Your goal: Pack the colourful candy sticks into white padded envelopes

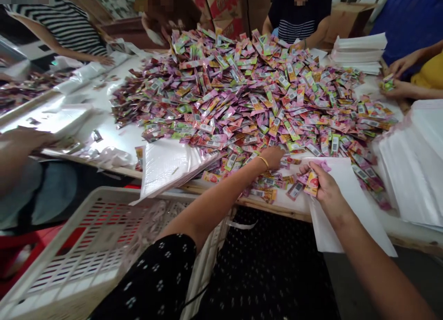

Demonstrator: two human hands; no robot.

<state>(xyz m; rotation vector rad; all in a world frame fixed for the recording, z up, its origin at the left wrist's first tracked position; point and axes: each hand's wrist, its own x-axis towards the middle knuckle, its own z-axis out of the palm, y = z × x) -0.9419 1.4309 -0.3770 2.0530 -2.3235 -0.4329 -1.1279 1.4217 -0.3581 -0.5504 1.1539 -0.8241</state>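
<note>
A large heap of small printed sachets [221, 98], pink, purple, green and orange, covers the table in front of me. My left hand [272, 158], with a gold bracelet at the wrist, reaches to the heap's near edge. Its fingers are curled down among the sachets, and what they grip is hidden. My right hand [323, 181] is closed around several sachets [311, 184], one orange one facing up. Under that hand a white plastic bag [349, 209] lies flat and hangs over the table edge.
White bags are stacked at right [415, 158], left of my arm [169, 165] and far right [360, 52]. A white plastic basket [79, 264] stands below the table edge. Other people work around the table; one's hands [398, 82] hold sachets at right. Cartons [224, 8] stand behind.
</note>
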